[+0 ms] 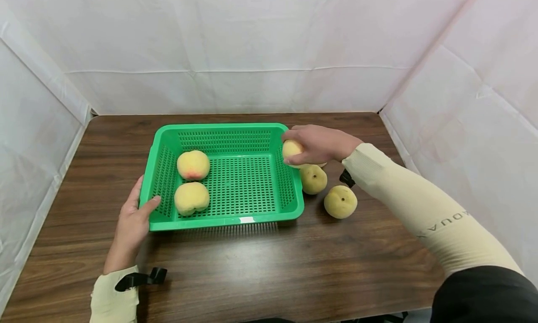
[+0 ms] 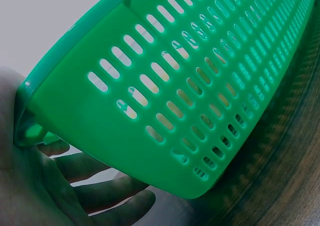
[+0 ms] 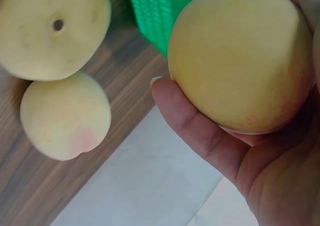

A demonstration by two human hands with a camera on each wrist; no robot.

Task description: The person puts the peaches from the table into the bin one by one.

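A green perforated plastic basket (image 1: 201, 223) sits on the table. My left hand (image 1: 133, 218) grips its left end, thumb over the rim and fingers along the outside; in the left wrist view the fingers show beyond the basket wall (image 2: 75, 110). Up at the basket's right rim, my right hand (image 1: 321, 141) holds a yellow peach (image 1: 292, 148), its thumb curled against the fruit (image 3: 240, 60). Inside the basket, toward the left, lie two peaches, one with a red blush (image 1: 193, 165) and one nearer me (image 1: 191, 198).
Right of the basket, one peach (image 1: 313, 179) lies close by its wall and another (image 1: 340, 202) farther right. A third peach (image 1: 321, 164) is mostly hidden under my right hand. White sheeting (image 1: 252, 89) walls the dark wooden table (image 1: 235, 276) at the back and sides.
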